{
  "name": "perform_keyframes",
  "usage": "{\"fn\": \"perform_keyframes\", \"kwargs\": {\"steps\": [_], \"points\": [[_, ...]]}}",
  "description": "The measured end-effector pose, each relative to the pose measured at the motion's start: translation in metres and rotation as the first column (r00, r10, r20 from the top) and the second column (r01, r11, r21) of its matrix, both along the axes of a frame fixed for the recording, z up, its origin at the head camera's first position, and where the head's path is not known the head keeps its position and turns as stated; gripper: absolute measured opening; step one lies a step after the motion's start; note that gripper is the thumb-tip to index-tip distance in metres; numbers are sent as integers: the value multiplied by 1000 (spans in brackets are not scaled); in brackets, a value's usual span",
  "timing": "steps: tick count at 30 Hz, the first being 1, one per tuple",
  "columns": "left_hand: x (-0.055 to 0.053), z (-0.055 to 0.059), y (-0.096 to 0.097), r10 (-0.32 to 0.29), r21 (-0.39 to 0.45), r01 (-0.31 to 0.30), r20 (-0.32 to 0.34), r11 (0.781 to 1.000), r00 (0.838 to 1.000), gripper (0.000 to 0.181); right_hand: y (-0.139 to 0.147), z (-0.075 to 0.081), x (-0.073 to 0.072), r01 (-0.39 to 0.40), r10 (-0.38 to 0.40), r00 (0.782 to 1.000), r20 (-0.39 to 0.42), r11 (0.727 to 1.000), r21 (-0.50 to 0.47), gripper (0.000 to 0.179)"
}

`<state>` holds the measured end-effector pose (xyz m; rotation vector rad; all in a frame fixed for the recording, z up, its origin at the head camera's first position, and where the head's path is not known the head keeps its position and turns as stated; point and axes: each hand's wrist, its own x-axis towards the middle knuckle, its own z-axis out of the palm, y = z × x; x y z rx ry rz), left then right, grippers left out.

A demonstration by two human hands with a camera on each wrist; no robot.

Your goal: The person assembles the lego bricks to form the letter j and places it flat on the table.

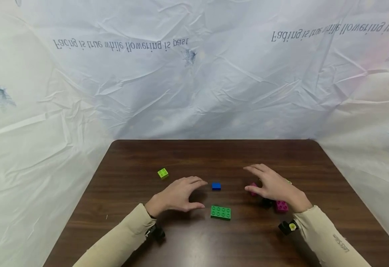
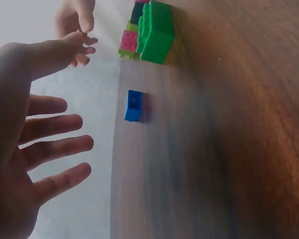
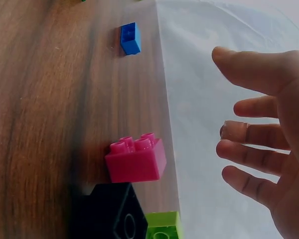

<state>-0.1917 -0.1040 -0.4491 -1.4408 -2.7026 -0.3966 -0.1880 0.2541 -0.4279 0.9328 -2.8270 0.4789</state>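
My left hand (image 1: 182,194) hovers over the table with fingers spread, holding nothing. Just right of its fingertips lies a small blue block (image 1: 216,186), tipped on its side with its hollow underside showing in the left wrist view. Nearer to me sits a green toy brick (image 1: 220,213), studs up. My right hand (image 1: 274,185) is held above several bricks, fingers extended and nothing in its grasp. Under and beside it are a pink brick (image 3: 136,159), a black brick (image 3: 112,214), a lime brick (image 3: 163,225) and a magenta brick (image 1: 282,206), partly hidden by the hand in the head view.
Another lime brick (image 1: 162,173) stands alone at the left, beyond my left hand. The dark wooden table (image 1: 141,152) has rounded far corners. White printed sheeting (image 1: 194,92) hangs behind it and along both sides.
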Motion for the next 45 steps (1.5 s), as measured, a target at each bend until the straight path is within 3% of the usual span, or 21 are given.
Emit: {"fn": "perform_keyframes", "kwargs": {"steps": [21,26,34,45], "points": [[4,-12,19,-71,-1,72,88,997,994,62,8,-8,-3,-27,19,991,129,998,61,59],[8,-17,22,-88,-1,88,117,996,989,62,10,-14,-2,-34,26,993,116,997,68,56],[14,-21,28,-109,-12,111,116,994,987,61,13,-17,-2,-33,21,991,132,996,89,55],[22,-29,34,-88,-15,89,87,996,992,61,17,-25,1,-32,16,992,125,991,129,49]]}}
